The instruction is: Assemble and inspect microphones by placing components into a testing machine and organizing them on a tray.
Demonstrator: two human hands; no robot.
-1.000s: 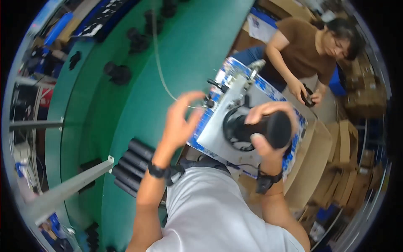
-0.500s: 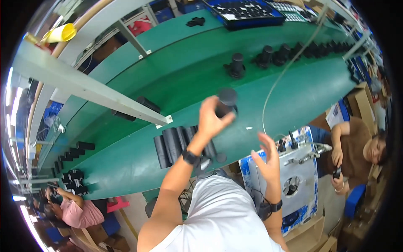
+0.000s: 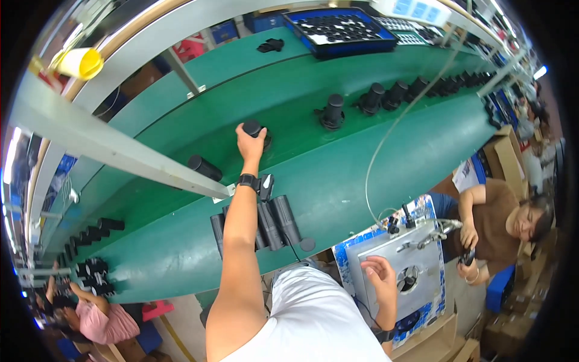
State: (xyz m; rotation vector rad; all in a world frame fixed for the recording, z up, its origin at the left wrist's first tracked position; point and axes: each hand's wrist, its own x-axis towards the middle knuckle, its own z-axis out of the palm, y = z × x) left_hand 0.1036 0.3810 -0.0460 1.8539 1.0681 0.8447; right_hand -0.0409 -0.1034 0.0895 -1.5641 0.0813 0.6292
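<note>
Over the green bench [image 3: 350,175] the left arm [image 3: 241,241] reaches out, nearly straight; by the metal plate [image 3: 395,250] the right hand [image 3: 383,282] hangs loosely curled, empty. The left hand [image 3: 248,146] grasps a black cylinder [image 3: 253,128] — upright, flat end up, at the darker strip [image 3: 295,120], farther left than half a second ago.

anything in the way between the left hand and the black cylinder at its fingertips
Nothing visible: the left hand already grips the black cylinder near its top. The grey post slants past on the left, not between them.
</note>
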